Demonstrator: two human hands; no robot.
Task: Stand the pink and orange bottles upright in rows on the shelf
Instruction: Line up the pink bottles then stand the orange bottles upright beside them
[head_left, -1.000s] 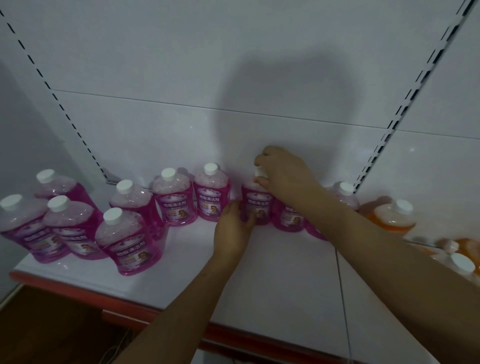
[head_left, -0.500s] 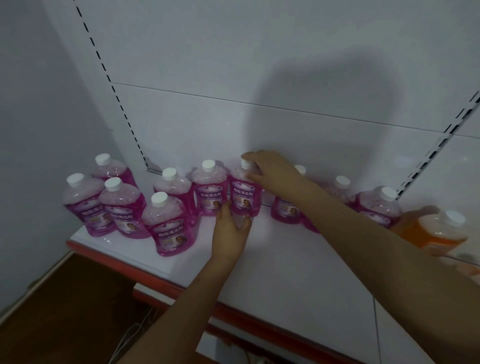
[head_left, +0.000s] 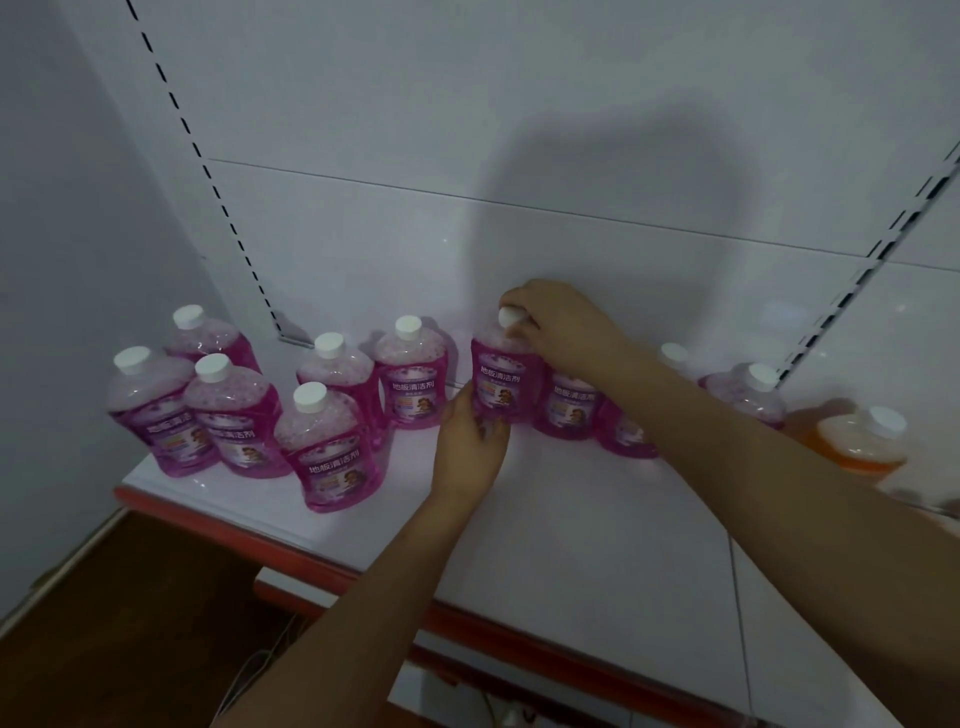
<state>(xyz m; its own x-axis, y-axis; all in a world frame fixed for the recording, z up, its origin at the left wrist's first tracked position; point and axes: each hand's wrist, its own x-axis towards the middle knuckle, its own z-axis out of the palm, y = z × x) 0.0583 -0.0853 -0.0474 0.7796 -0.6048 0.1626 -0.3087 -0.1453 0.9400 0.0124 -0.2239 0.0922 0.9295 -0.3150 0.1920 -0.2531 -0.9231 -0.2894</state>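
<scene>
crowding the held pink bottle (head_left: 500, 383) — right hand (head_left: 563, 327) gripping its cap, left hand (head_left: 467, 447) cupping its base — neighbouring pink bottles (head_left: 413, 382)

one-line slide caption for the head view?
Both hands hold one pink bottle upright on the white shelf.

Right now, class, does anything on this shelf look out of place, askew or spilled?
Nothing is spilled or visibly damaged. The pink bottle held by both hands leans slightly, the right hand at its cap, the left hand at its base. The orange bottle at the far right looks tilted, though blurred.
</scene>
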